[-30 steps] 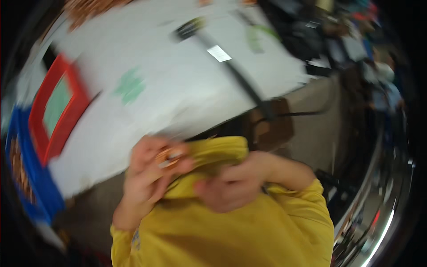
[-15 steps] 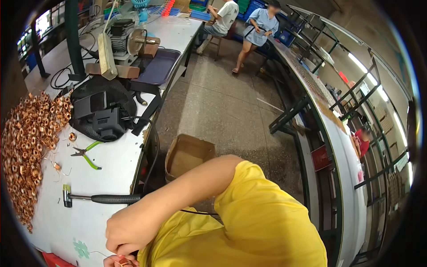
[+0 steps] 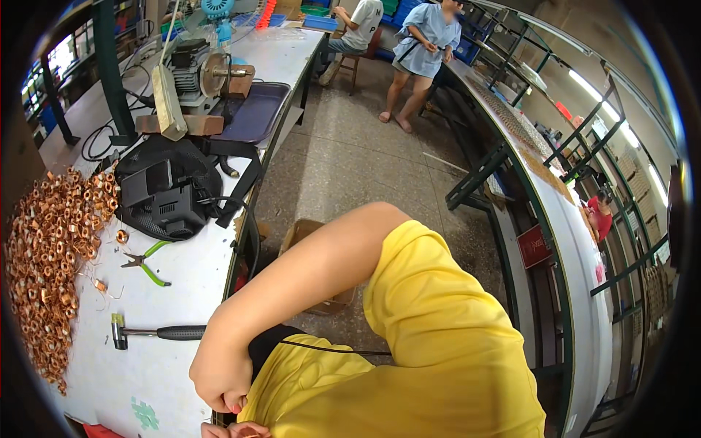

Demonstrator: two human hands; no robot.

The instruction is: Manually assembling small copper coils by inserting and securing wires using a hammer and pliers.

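Observation:
At the lower edge, close to my yellow shirt, my left hand (image 3: 229,430) is closed around a small copper-wire coil (image 3: 253,435); the picture's edge cuts off most of both. My right hand (image 3: 222,371) is just above it, its fingers bent and pinched together. Whatever lies in that pinch is too small or hidden to make out. A mallet (image 3: 157,333) with a yellow-and-black head and black grip lies on the white table, partly behind my right forearm. Beyond it are green-handled cutting pliers (image 3: 152,263). A heap of copper-wire coils (image 3: 51,255) covers the table's left side.
A black mesh bag with a black device (image 3: 171,204) sits past the pliers. Further off stand a motor (image 3: 191,77) and a dark tray (image 3: 255,109). A cardboard box (image 3: 299,233) is on the floor, partly behind my arm. A person in light blue (image 3: 427,44) stands in the aisle.
My right hand has shifted slightly right, and its forearm has risen in view. The copper coil is now mostly out of the picture. The person in light blue has come nearer.

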